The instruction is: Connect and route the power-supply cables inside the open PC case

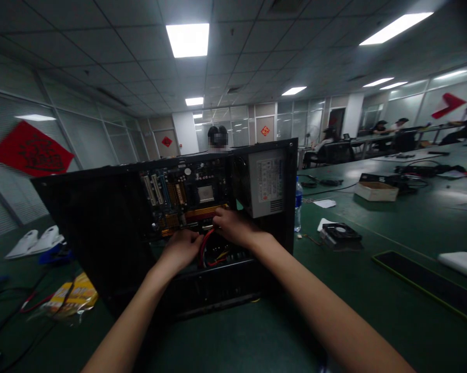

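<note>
A black computer case [202, 290] stands with its side uncovered on a green table, and both my hands reach inside. My right hand [235, 226] has its fingers closed at the top of a bundle of red and dark power cables [207, 243], by the orange-red slots [206, 211] of the motherboard [192, 178]. My left hand [183, 246] is low inside the case, left of the bundle, thumb and fingers pinched together. What sits between its fingertips is hidden. A silver power supply [267, 181] fills the upper right corner of the case.
On the right lie a cooling fan [340, 235], an open cardboard box [376, 190] and a long black keyboard-like mat [427, 280]. A water bottle [297, 204] stands behind the case. At left are a yellow packet [75, 295] and loose cables. Other people sit farther back.
</note>
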`<control>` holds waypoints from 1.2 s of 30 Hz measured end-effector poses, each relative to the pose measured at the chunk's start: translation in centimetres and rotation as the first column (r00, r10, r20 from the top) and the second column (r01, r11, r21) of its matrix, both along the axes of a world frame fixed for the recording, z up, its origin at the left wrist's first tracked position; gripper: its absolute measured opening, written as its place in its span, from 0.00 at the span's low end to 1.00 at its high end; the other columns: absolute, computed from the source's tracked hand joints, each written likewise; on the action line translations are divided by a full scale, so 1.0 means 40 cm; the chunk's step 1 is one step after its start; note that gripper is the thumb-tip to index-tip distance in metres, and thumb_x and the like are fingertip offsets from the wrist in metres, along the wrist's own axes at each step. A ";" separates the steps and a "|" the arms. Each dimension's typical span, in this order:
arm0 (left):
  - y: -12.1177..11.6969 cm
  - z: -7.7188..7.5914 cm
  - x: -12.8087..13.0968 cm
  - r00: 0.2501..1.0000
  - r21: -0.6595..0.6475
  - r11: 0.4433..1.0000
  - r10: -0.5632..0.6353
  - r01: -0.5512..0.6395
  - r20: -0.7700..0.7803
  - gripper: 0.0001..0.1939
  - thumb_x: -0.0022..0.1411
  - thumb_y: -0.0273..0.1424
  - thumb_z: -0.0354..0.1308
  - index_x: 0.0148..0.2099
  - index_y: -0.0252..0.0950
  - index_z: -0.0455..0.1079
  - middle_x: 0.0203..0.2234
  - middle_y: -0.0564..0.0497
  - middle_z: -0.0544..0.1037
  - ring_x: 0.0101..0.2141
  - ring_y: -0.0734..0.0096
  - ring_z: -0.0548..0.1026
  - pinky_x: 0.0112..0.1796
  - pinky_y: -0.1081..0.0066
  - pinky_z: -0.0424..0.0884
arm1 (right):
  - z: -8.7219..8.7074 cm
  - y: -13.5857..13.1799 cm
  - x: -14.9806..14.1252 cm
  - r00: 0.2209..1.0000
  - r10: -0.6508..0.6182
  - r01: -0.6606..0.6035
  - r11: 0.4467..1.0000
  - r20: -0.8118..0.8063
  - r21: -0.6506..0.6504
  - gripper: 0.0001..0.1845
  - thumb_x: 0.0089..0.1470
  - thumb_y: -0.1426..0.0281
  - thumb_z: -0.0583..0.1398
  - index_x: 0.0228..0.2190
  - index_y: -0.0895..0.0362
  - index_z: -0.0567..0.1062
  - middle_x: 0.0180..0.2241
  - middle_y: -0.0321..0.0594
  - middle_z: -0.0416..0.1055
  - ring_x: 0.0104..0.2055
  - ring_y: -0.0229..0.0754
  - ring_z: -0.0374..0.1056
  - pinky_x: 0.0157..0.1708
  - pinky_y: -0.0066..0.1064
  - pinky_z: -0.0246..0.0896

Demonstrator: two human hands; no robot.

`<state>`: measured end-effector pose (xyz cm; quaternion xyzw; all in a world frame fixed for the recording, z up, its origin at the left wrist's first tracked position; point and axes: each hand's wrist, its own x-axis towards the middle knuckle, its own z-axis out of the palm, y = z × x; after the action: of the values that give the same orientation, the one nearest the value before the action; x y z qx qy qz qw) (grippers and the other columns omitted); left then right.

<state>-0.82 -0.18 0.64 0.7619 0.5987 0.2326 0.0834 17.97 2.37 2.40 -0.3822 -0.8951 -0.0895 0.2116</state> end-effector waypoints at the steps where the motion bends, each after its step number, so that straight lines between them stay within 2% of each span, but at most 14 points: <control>1: 0.000 -0.003 0.000 1.000 0.006 1.000 0.004 -0.004 -0.013 0.21 0.62 0.40 0.47 0.26 0.37 0.75 0.22 0.49 0.79 0.26 0.66 0.74 0.26 0.72 0.56 | -0.002 0.001 0.000 1.000 0.011 -0.011 1.000 0.004 0.002 0.07 0.59 0.73 0.57 0.35 0.60 0.76 0.43 0.45 0.70 0.40 0.41 0.67 0.34 0.29 0.58; 9: -0.003 0.000 0.010 1.000 0.025 1.000 0.008 -0.007 -0.031 0.19 0.62 0.39 0.48 0.28 0.37 0.76 0.23 0.47 0.79 0.25 0.67 0.73 0.26 0.72 0.56 | -0.017 0.010 -0.001 1.000 0.002 -0.003 1.000 0.018 0.020 0.07 0.58 0.74 0.57 0.35 0.60 0.76 0.42 0.45 0.70 0.38 0.41 0.68 0.33 0.29 0.59; 17: -0.001 -0.001 0.011 0.999 -0.020 1.000 0.011 -0.011 -0.041 0.20 0.63 0.39 0.47 0.27 0.37 0.75 0.23 0.47 0.79 0.25 0.67 0.73 0.26 0.72 0.55 | -0.023 0.013 -0.003 1.000 0.004 -0.004 0.999 0.012 0.032 0.07 0.58 0.74 0.57 0.36 0.61 0.75 0.41 0.46 0.70 0.38 0.42 0.68 0.32 0.30 0.58; 23: 0.011 -0.013 0.004 0.999 -0.023 0.999 -0.032 0.033 0.011 0.22 0.64 0.42 0.47 0.27 0.37 0.75 0.23 0.48 0.79 0.25 0.67 0.73 0.26 0.72 0.55 | -0.021 0.009 -0.008 1.000 -0.017 0.017 1.000 0.010 0.005 0.06 0.58 0.74 0.57 0.37 0.61 0.74 0.42 0.46 0.70 0.39 0.42 0.68 0.34 0.30 0.59; 27: 0.015 -0.017 0.003 1.000 -0.026 0.999 -0.028 0.028 -0.009 0.22 0.64 0.42 0.47 0.27 0.37 0.75 0.21 0.49 0.78 0.24 0.67 0.72 0.25 0.72 0.54 | -0.016 0.001 -0.010 1.000 -0.024 0.024 0.999 0.002 -0.024 0.06 0.56 0.76 0.58 0.38 0.60 0.74 0.43 0.47 0.70 0.40 0.42 0.68 0.35 0.30 0.59; 36: -0.009 0.005 0.021 0.998 -0.050 0.998 0.035 -0.038 -0.048 0.20 0.64 0.41 0.47 0.28 0.39 0.75 0.24 0.47 0.79 0.25 0.66 0.73 0.26 0.72 0.54 | -0.026 0.008 -0.011 1.000 -0.020 0.020 1.000 -0.002 0.000 0.06 0.56 0.75 0.59 0.37 0.60 0.74 0.43 0.45 0.71 0.39 0.42 0.69 0.33 0.30 0.57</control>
<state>0.01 -0.54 0.85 0.7538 0.6200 0.2007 0.0843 17.54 2.70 1.36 -0.3912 -0.8910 -0.0915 0.2116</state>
